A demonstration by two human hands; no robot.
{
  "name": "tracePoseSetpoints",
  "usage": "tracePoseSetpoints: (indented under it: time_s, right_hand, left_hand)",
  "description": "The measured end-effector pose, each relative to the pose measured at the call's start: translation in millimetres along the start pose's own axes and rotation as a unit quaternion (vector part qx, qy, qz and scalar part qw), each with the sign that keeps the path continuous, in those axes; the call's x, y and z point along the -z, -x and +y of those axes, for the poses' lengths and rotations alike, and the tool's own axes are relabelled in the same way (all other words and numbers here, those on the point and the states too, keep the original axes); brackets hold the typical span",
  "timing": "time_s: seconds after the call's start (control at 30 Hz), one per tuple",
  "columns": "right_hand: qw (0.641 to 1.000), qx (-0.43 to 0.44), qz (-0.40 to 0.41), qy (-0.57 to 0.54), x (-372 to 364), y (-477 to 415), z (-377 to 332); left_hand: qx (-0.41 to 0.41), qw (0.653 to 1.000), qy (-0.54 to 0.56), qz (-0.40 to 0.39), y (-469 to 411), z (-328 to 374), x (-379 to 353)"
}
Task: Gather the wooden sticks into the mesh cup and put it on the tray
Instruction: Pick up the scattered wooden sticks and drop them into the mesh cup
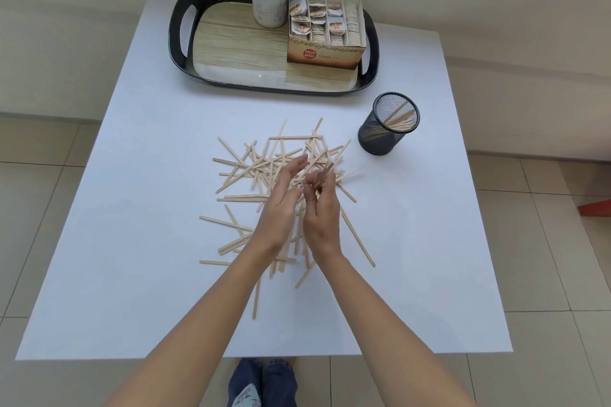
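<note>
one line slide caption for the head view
Right hand grips wooden sticks over the pile, left hand open; mesh cup stands near the tray.

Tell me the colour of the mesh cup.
The mesh cup is black; the head view shows it best.

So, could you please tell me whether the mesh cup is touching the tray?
Apart. The head view shows a strip of bare white table between the mesh cup and the tray at its near rim; the cup stands on the table.
</note>
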State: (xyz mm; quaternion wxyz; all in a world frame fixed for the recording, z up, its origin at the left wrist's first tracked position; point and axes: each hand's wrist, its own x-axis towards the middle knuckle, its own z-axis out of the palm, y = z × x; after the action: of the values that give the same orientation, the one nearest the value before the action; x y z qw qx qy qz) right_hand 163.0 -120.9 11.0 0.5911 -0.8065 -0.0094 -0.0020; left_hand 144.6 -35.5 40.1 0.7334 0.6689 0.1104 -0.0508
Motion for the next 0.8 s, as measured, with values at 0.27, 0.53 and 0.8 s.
tracePoseSetpoints:
  time_s: [0.27, 0.53, 0.8]
  right_hand:
    - [0.999, 0.0, -0.039, -0.002, -7.6, 3.7, 9.5]
    - [0.999, 0.023, -0.026, 0.004, -9.4, 5.4, 10.5]
    - [0.996, -0.019, 0.081, 0.02, 8.9, -13.5, -3.3]
  left_hand:
    - [0.058, 0.998, 0.021, 0.001, 2.0, -9.6, -10.0]
    - [0.08, 0.996, 0.048, 0.009, 8.8, -6.2, -13.9]
    - [0.076, 0.996, 0.051, 0.013, 16.0, -11.5, -9.2]
